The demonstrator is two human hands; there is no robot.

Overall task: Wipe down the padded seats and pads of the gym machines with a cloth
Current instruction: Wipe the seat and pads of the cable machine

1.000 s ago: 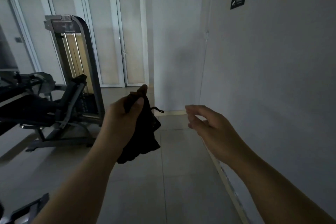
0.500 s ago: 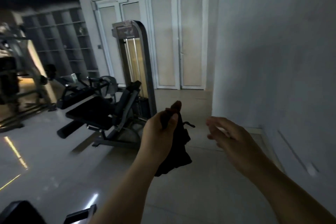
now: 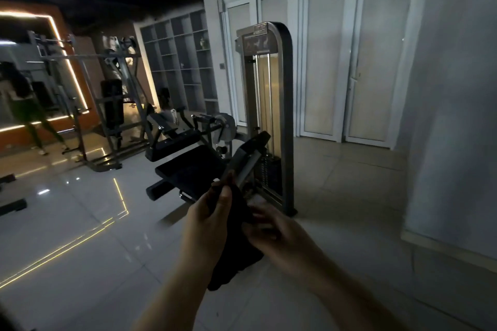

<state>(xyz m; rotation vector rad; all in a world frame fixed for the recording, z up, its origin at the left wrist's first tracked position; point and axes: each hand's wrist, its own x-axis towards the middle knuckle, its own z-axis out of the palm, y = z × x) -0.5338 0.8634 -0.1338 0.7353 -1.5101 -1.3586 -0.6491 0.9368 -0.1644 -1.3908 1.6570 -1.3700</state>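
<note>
We hold the dark cloth (image 3: 236,244) in front of us, low and near the centre of the view, with both hands on it. Our left hand (image 3: 207,220) grips its upper end, fingers curled round the fabric and the thumb pressed along its top edge, so the rest hangs down toward 6 o'clock. Our right hand (image 3: 271,231) meets the cloth from 3 o'clock; its fingers curl in against the fabric, though blur keeps us from telling whether they pinch it or only touch it. Beyond our hands, toward 12 o'clock, stands a weight-stack machine (image 3: 269,115) with a tall rounded frame, and its black padded seat (image 3: 188,172) spreads low at about 11 o'clock, well apart from the cloth. Further off at 10 o'clock a steel rack machine (image 3: 113,105) stands before a mirror edged with a glowing light strip (image 3: 67,62). White double doors (image 3: 347,62) fill the wall at 1 o'clock, and the pale tiled floor (image 3: 80,236) shines beneath us.
</note>
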